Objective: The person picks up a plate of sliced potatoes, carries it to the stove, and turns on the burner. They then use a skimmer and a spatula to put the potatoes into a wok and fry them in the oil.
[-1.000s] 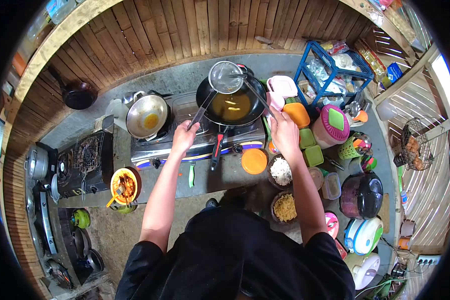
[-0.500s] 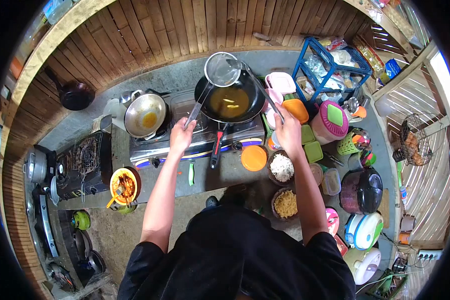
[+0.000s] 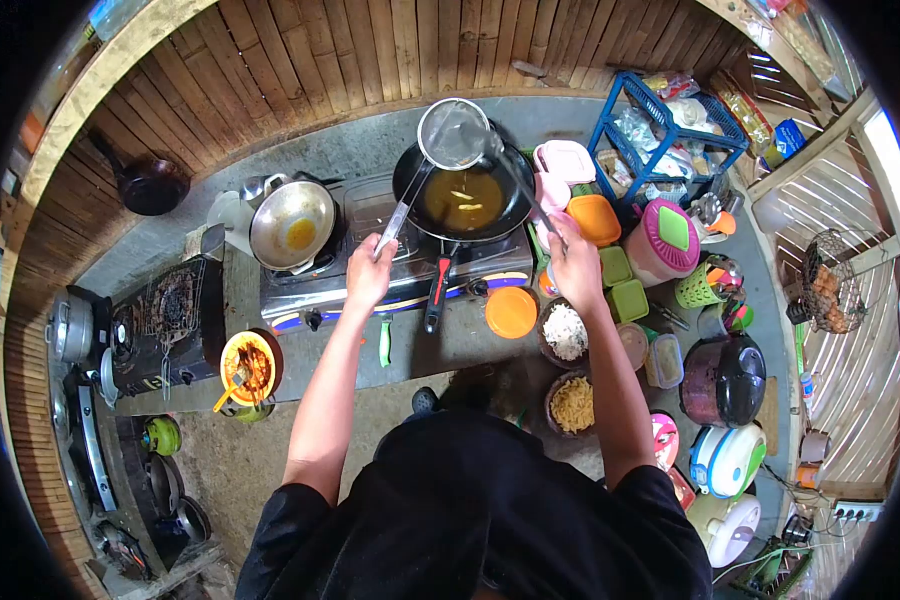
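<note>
Head view: left hand (image 3: 368, 275) clenched on skimmer (image 3: 453, 133) handle, mesh now lower than half a second ago, tilted over wok's (image 3: 462, 200) far rim. Right hand (image 3: 574, 262) closed round a thin utensil (image 3: 520, 190) reaching into the oil, shifted little. Wok: amber oil, a few pale strips afloat. Left pan (image 3: 291, 224): yellow pool. Bowls (image 3: 566, 332) on surface (image 3: 460, 345): white shreds, yellow shreds.

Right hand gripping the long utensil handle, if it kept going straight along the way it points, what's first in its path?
Probably the black wok of oil on the steel stove: the right hand points up-left along its utensil toward the rim. Depth is unclear; it might pass above.
</note>
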The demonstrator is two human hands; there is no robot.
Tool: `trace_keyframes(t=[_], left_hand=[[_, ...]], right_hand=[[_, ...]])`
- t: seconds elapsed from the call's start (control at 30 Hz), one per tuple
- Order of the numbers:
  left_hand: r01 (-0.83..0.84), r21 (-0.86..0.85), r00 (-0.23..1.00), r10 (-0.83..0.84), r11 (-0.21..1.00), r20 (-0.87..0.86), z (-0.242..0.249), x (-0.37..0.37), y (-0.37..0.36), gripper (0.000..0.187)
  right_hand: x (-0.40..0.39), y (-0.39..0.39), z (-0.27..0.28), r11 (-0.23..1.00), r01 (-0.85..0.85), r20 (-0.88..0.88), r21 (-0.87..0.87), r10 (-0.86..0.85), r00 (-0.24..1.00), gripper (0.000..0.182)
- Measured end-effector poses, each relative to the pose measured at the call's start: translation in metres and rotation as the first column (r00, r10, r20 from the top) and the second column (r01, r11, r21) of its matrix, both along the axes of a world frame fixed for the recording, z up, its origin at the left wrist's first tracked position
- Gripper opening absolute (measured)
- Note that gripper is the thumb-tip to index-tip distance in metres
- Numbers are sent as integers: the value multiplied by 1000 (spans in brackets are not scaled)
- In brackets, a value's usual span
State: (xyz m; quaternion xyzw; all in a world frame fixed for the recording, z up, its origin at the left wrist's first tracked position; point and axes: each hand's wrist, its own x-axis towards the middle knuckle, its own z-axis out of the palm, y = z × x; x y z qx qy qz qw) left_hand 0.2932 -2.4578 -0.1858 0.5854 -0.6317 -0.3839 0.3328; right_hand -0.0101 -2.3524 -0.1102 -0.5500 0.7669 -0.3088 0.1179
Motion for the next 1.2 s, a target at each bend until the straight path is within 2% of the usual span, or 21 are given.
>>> trace_keyframes(t=[0.03, 0.1, 0.13, 0.2, 0.27, 0.33, 0.47, 0.53, 0.67, 0.73, 0.77, 0.83, 0.87, 0.93, 0.97, 1.03, 1.07, 1.17, 1.2], left_hand=[[-15, -36, 1000, 15, 999, 20, -2, -1, -1, 28], [-35, -69, 999, 38, 997, 38, -6, 1, -2, 28], [-32, -130, 998, 39, 991, 55, -8, 3, -2, 29], [-25, -192, 997, 40, 981, 73, -6, 4, -3, 30], [-18, -95, 998, 25, 995, 66, 0, 5, 0, 31], [-7, -106, 997, 15, 994, 75, 2, 4, 1, 30], [-6, -155, 995, 22, 988, 100, -1, 3, 0, 32], [-11, -170, 995, 27, 985, 92, 0, 6, 2, 33], [4, -235, 990, 29, 972, 136, 4, 10, 2, 33], [19, -239, 988, 18, 971, 155, 10, 12, 3, 31], [30, -245, 985, 13, 969, 173, 13, 12, 4, 30], [29, -271, 983, 22, 962, 184, 14, 11, 4, 30], [27, -296, 981, 32, 955, 194, 15, 11, 4, 29], [23, -303, 979, 39, 953, 198, 17, 12, 4, 29], [21, -308, 978, 45, 951, 205, 17, 13, 5, 28], [23, -297, 971, 49, 954, 232, 20, 14, 5, 28], [24, -289, 964, 55, 957, 260, 22, 15, 5, 27], [44, -282, 943, 54, 958, 329, 30, 21, 4, 26], [53, -270, 951, 34, 961, 306, 33, 24, 1, 26]], right_hand=[[-1, 1, -5, 1000, -2, -2, -1, 2, 1000, 34], [-6, 1, -22, 985, -125, 191, -115, 146, 971, 34], [-7, -1, -29, 967, -146, 193, -209, 188, 963, 34], [-8, -1, -23, 980, -107, 196, -165, 139, 971, 34], [-7, -1, -17, 991, -62, 196, -120, 85, 977, 33], [-7, -6, -17, 983, -15, 45, -183, 24, 999, 33], [-6, -4, -17, 995, -17, -17, -101, 15, 1000, 32], [-8, -2, -26, 983, -112, 146, -148, 133, 980, 31], [-9, -3, -23, 978, -76, 235, -194, 122, 964, 30], [-3, -2, 0, 976, -9, 67, -218, 24, 997, 29], [-5, -4, 1, 976, -6, 66, -219, 22, 998, 29], [-7, -7, 2, 964, -18, -79, -266, -3, 997, 28], [-6, -6, 2, 963, -19, -80, -268, -2, 997, 28], [0, 0, 5, 989, -26, -174, -143, 1, 985, 29], [-2, 1, -2, 990, -26, -174, -141, 1, 985, 29], [-1, 2, -14, 948, -158, -77, -276, 142, 987, 30], [-4, 3, -18, 964, -125, -12, -235, 126, 992, 31], [-4, 4, -2, 975, -56, -80, -217, 39, 996, 31], [-8, 3, 0, 949, -81, -134, -304, 41, 990, 31]])
